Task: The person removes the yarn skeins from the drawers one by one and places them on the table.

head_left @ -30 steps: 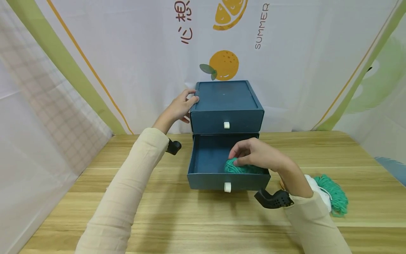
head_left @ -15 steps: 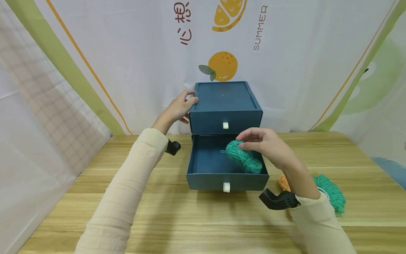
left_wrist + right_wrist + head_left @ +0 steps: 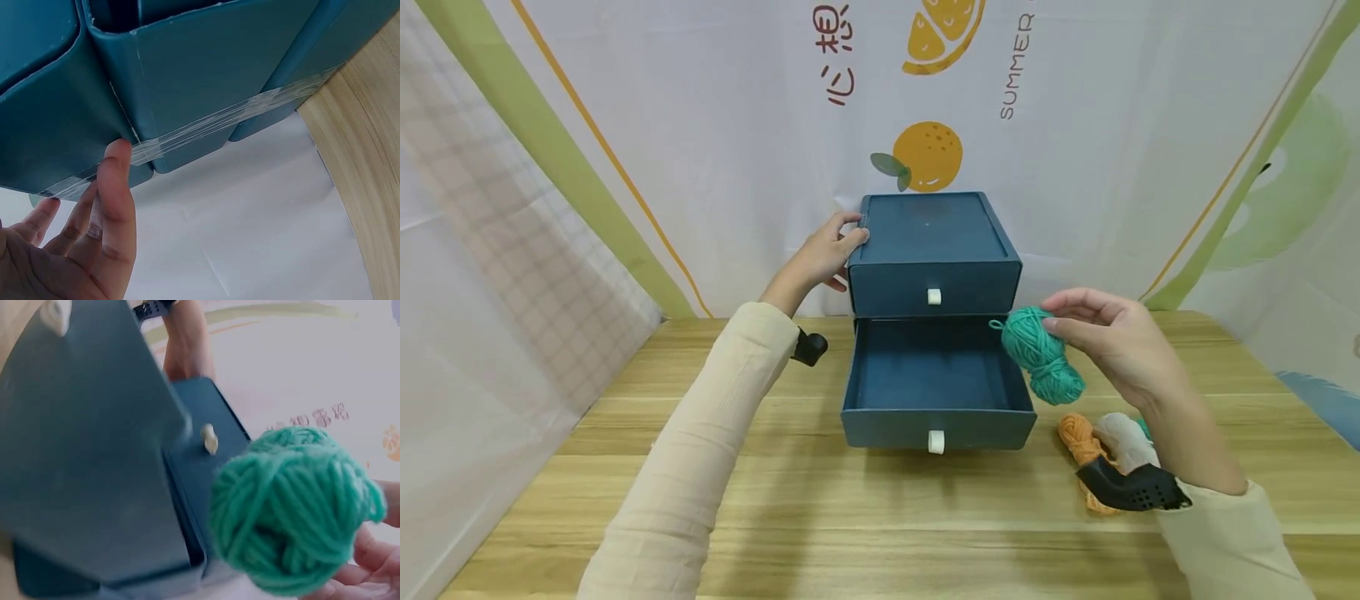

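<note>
My right hand point(image 3: 1131, 346) pinches one end of a green skein of yarn point(image 3: 1041, 354), which hangs tilted in the air just right of the pulled-out lower drawer point(image 3: 938, 429). In the right wrist view the green yarn point(image 3: 290, 509) fills the middle, with fingertips point(image 3: 375, 550) behind it. The lower drawer's visible floor is bare. On the upper left side of the blue drawer unit point(image 3: 936, 229) rests my left hand point(image 3: 820, 254). Up close in the left wrist view, its fairly straight fingers point(image 3: 115, 206) touch the unit's taped side.
Right of the unit, an orange skein point(image 3: 1078, 437) and a white skein point(image 3: 1123, 442) lie on the wooden table point(image 3: 850, 533), partly behind the right wrist. A bit of green yarn point(image 3: 1144, 429) shows beside them. A printed cloth point(image 3: 737, 167) hangs behind the unit.
My right hand has lifted the green skein up out of the lower drawer and carried it right, past the drawer's edge. The left hand has stayed against the unit.
</note>
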Demonstrator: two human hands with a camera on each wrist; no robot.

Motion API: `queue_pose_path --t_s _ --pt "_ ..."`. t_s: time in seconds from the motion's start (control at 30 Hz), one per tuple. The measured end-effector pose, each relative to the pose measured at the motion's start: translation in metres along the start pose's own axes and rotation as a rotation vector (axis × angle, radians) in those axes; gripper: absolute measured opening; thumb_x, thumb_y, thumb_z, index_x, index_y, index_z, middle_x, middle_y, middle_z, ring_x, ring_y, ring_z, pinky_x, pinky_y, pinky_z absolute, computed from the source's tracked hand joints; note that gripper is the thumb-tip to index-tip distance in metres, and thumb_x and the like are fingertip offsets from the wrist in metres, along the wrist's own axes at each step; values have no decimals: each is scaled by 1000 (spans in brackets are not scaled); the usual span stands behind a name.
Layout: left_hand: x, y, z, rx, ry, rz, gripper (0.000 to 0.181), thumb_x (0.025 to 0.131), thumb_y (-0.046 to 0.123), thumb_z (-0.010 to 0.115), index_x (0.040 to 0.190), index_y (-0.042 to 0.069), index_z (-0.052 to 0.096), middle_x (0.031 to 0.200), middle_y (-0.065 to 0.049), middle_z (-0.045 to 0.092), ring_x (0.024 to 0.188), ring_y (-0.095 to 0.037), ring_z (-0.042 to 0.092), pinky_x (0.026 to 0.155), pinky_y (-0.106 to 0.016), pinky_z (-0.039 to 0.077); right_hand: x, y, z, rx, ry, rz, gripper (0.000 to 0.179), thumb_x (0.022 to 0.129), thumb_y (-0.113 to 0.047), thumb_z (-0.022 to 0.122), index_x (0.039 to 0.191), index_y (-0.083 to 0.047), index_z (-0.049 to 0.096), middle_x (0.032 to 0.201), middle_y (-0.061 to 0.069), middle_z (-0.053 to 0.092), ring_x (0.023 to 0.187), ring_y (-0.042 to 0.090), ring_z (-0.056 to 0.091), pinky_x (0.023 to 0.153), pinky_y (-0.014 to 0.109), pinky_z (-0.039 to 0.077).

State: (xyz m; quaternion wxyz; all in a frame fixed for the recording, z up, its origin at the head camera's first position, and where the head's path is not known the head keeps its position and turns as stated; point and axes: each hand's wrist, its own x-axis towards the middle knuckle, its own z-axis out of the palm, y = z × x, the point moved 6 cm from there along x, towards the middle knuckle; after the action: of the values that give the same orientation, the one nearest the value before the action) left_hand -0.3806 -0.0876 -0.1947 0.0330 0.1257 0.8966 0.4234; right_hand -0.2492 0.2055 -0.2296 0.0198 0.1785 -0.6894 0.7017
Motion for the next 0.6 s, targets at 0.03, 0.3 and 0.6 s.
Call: queue_pose_path --t_s 0.03,0.3,0.6 --pt "0 0 0 0 -1 1 54 100 40 35 148 22 20 135 -15 47 89 -32 64 69 -39 56 -3 1 -6 13 9 0 16 88 0 60 100 -9 67 92 -3 65 83 8 59 76 16 51" --pt "1 -1 1 3 -3 -7 54 100 40 34 149 23 19 137 -14 44 91 -34 64 69 -38 56 -25 16 -53 2 63 12 21 90 3 56 102 -9 67 93 -5 66 85 5 61 75 15 51" --pt "2 0 2 6 -3 -1 54 100 40 34 149 23 19 135 -15 46 90 -33 64 71 -41 56 -52 32 -116 -113 150 18 25 91 3 54 104 -13 66 93 -9 65 82 2 60 70 11 49"
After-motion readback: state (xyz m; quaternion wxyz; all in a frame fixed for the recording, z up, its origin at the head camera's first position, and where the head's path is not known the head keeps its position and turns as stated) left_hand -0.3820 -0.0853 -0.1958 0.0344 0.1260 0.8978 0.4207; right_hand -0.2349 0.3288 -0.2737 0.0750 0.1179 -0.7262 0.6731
